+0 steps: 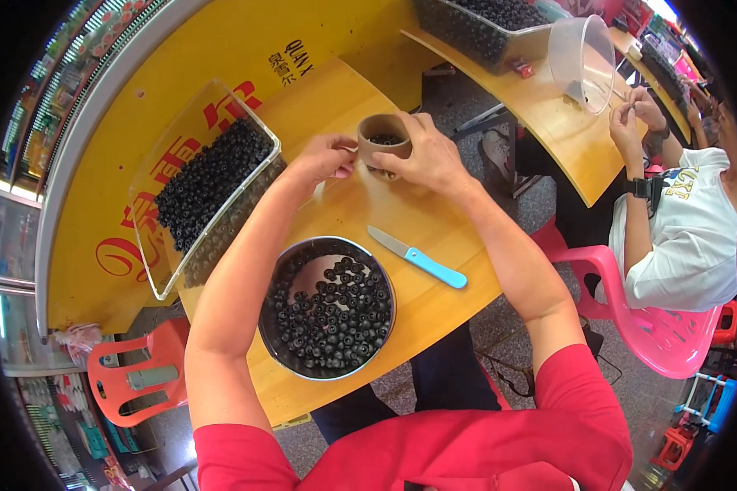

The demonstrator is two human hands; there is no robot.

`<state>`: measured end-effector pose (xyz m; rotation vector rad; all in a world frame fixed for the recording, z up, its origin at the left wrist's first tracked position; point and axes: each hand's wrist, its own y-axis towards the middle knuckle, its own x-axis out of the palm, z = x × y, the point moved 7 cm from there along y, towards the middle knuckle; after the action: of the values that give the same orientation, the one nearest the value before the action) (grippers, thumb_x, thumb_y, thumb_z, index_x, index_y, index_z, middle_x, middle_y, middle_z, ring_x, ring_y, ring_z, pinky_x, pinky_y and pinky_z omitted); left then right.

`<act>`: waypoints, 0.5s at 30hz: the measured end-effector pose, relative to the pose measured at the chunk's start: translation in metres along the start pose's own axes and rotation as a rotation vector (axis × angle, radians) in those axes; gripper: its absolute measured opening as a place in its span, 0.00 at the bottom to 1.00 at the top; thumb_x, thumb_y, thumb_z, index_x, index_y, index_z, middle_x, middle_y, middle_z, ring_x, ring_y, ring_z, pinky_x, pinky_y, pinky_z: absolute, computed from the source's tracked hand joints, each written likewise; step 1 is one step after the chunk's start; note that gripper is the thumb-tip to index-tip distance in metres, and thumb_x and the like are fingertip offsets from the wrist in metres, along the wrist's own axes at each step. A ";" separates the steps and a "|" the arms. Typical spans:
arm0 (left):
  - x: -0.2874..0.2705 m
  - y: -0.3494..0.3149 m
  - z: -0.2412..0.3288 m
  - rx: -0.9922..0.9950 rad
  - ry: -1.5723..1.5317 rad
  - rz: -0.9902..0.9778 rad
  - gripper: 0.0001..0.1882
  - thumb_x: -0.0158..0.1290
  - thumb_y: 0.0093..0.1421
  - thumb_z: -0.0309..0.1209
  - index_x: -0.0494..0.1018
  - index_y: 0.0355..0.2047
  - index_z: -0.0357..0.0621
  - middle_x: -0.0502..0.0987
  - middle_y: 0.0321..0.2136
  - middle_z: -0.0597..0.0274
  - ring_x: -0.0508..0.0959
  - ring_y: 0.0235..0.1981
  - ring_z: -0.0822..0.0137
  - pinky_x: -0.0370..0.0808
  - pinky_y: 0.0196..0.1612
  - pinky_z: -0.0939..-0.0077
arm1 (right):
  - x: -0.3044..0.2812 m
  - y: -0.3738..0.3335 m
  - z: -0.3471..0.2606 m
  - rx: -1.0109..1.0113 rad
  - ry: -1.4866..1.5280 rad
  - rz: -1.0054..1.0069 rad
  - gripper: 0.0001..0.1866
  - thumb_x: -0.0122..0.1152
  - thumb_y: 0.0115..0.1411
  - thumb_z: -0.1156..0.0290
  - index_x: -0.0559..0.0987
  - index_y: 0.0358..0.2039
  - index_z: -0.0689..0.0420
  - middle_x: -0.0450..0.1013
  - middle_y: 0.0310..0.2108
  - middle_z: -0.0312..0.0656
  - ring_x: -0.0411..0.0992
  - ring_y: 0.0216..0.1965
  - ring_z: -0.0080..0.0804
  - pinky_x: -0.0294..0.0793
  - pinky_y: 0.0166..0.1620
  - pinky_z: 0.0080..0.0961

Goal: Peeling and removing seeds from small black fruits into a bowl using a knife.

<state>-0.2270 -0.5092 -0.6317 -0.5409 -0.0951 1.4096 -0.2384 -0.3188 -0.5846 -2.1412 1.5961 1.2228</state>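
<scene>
Tabletop (344, 221) of yellow wood lies beneath a round pan (305, 277). Left of and beyond the pan stands a clear rectangular bin (226, 225) heaped with dark berry-like balls (213, 180); the pan itself holds more. Beyond the pan, the right hand (430, 155) is clamped around a brown cylindrical cup (368, 152), while the left hand (326, 159) bunches its fingers beside it, whether gripping anything, I cannot tell. Right of the pan lies a blue-handled knife (422, 260).

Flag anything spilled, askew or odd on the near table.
Only the blue-handled knife stands out: it lies at a slant on the table, blade bare, beside the pan of dark round pieces. No obvious spill or damage shows.
</scene>
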 end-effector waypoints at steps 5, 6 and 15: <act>0.000 -0.002 -0.002 0.074 0.001 -0.025 0.23 0.48 0.57 0.22 0.66 0.54 0.36 0.75 0.38 0.61 0.74 0.36 0.75 0.73 0.40 0.83 | -0.002 0.001 0.000 -0.031 -0.004 -0.094 0.44 0.67 0.46 0.47 0.65 0.59 0.58 0.66 0.52 0.54 0.69 0.52 0.50 0.68 0.54 0.36; 0.002 -0.001 0.000 0.071 0.021 -0.018 0.24 0.47 0.56 0.21 0.65 0.55 0.35 0.75 0.39 0.61 0.74 0.36 0.74 0.73 0.40 0.82 | -0.003 0.000 -0.001 -0.053 -0.004 -0.113 0.45 0.68 0.46 0.49 0.64 0.60 0.58 0.67 0.51 0.54 0.68 0.52 0.50 0.68 0.54 0.36; -0.001 0.003 -0.004 0.065 0.007 -0.011 0.24 0.45 0.55 0.20 0.66 0.54 0.34 0.76 0.38 0.59 0.76 0.38 0.72 0.73 0.41 0.82 | -0.002 -0.006 -0.007 -0.239 -0.108 -0.136 0.47 0.71 0.44 0.55 0.60 0.61 0.58 0.69 0.49 0.54 0.68 0.50 0.50 0.68 0.52 0.39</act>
<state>-0.2284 -0.5112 -0.6358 -0.4909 -0.0470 1.3953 -0.2300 -0.3194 -0.5810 -2.2359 1.2943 1.5212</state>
